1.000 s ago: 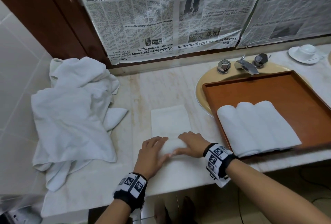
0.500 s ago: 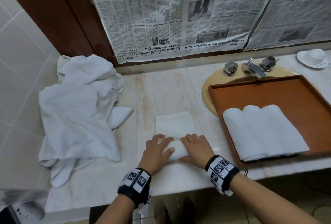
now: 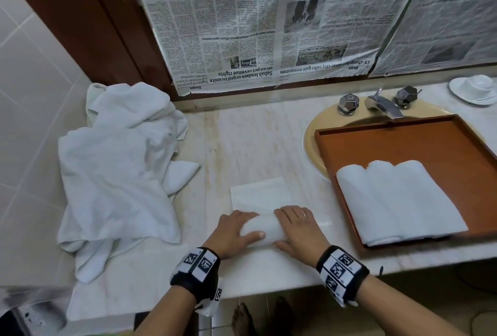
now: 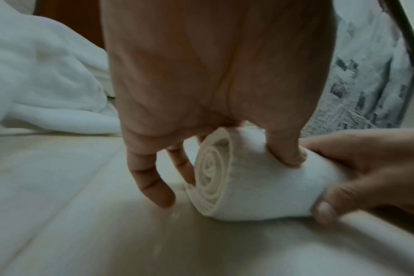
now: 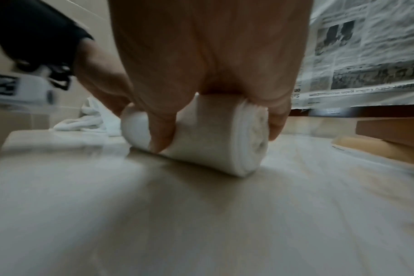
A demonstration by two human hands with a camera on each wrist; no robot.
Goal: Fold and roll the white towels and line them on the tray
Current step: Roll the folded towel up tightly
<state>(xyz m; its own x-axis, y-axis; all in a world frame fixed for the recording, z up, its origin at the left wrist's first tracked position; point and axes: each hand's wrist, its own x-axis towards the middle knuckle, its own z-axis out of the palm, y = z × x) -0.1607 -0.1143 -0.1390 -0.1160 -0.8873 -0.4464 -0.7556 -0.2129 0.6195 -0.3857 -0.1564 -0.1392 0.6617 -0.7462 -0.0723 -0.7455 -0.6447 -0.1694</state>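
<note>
On the marble counter a white towel (image 3: 260,229) is partly rolled, its flat remainder (image 3: 261,194) stretching away from me. My left hand (image 3: 232,231) grips the roll's left end and my right hand (image 3: 298,229) its right end, fingers curled over the top and thumbs on the near side. The left wrist view shows the spiral end of the roll (image 4: 212,173) with my thumb (image 4: 287,155) pressed into it. From the right wrist, the roll (image 5: 208,149) sits under my curled fingers (image 5: 161,134). Three rolled towels (image 3: 398,201) lie side by side on the brown tray (image 3: 403,142).
A heap of loose white towels (image 3: 115,169) fills the counter's left end against the tiled wall. The tray rests over a yellow sink (image 3: 309,142) with a faucet (image 3: 382,103). A white cup and saucer (image 3: 473,88) stand at the far right. Newspaper covers the wall behind.
Both hands have pushed the roll away from me, so the roll is thicker and the flat part shorter. The tray and the heap have not moved.
</note>
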